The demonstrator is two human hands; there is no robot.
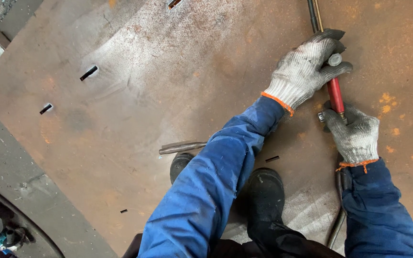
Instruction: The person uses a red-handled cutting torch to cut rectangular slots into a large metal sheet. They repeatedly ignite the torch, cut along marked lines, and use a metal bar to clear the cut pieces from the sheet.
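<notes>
Both gloved hands, left (307, 69) and right (352, 134), are closed around the red-handled torch (335, 95) over the rusty plate (144, 95); no flame or fresh cut shows yet.

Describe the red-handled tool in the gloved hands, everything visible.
The cutting torch is long and slim, with a red grip, a grey round knob and dark metal tubes running to the top edge. It lies nearly flat over the rusty steel plate. The left hand wraps its upper part, the right hand its lower end; hoses trail beneath.
</notes>
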